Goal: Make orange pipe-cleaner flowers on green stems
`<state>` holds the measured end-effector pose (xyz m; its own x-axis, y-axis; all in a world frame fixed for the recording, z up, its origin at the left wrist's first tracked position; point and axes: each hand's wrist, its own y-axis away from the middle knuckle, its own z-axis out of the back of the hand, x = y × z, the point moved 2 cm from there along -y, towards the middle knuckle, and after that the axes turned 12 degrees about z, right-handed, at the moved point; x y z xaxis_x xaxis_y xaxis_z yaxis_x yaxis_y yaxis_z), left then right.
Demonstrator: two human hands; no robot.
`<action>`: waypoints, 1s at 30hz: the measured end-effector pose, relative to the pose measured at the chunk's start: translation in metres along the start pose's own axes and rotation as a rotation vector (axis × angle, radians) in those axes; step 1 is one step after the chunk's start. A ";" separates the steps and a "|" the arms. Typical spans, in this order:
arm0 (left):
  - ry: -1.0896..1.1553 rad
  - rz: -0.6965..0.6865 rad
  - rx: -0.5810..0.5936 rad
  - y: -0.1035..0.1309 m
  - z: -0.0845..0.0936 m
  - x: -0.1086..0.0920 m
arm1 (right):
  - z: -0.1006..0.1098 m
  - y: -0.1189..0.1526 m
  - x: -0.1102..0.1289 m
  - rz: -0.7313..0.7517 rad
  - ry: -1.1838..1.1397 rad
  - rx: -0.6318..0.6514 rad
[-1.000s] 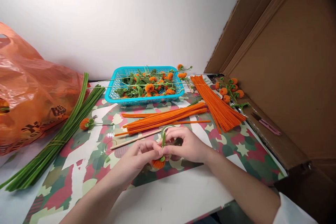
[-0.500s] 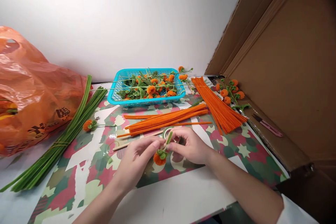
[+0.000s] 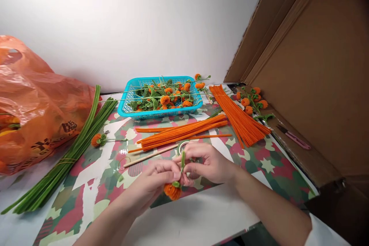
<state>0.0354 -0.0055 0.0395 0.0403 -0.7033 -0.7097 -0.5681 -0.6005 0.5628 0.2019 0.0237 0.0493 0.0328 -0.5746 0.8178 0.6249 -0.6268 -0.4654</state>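
An orange pipe-cleaner flower (image 3: 173, 191) with green leaves and a short green stem hangs head-down between my hands. My left hand (image 3: 163, 175) pinches it near the leaves with thumb and fingers. Close against it, my right hand (image 3: 203, 161) has its fingers closed around the stem; part of the grip is hidden. A white ring, apparently a tape roll (image 3: 183, 147), shows just behind my right fingers. Beyond the hands lie a thin wooden stick (image 3: 150, 155) and a pile of orange pipe cleaners (image 3: 178, 132).
A blue basket (image 3: 158, 114) holds orange flowers and green pieces. At left are an orange plastic bag (image 3: 54, 111), a bundle of green pipe cleaners (image 3: 69, 157) and a single flower (image 3: 96, 140). More orange pipe cleaners (image 3: 239, 119), finished flowers (image 3: 246, 102) and pink-handled snips (image 3: 296, 139) lie right.
Both hands have shifted slightly toward me with the flower. Its orange head has moved down and a little left, and the stem now points more upright.
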 end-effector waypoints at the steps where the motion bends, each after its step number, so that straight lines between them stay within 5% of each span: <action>1: 0.086 0.056 0.071 -0.002 -0.001 0.003 | 0.000 0.001 -0.001 0.005 -0.041 0.005; 5: 0.139 0.105 0.132 -0.007 0.001 0.009 | -0.001 0.002 -0.006 -0.033 -0.067 -0.026; 12: -0.632 -0.458 -0.540 0.006 0.006 -0.009 | -0.003 0.000 -0.006 -0.186 0.266 -0.137; 17: -0.831 -0.592 -0.708 0.005 0.000 -0.009 | -0.009 -0.001 -0.005 -0.238 0.210 -0.152; 20: -0.725 -0.430 -0.571 0.005 0.003 -0.011 | -0.006 -0.001 -0.002 -0.150 0.206 -0.108; 27: -0.017 0.037 0.004 0.001 0.013 0.000 | 0.000 0.000 0.001 0.072 0.220 -0.027; 30: 0.082 0.129 0.095 -0.001 0.012 0.004 | 0.000 0.000 -0.001 0.051 0.164 -0.059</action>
<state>0.0266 -0.0034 0.0312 0.0268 -0.8031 -0.5952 -0.6476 -0.4676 0.6016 0.2018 0.0239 0.0487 -0.0672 -0.6816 0.7286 0.5784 -0.6216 -0.5282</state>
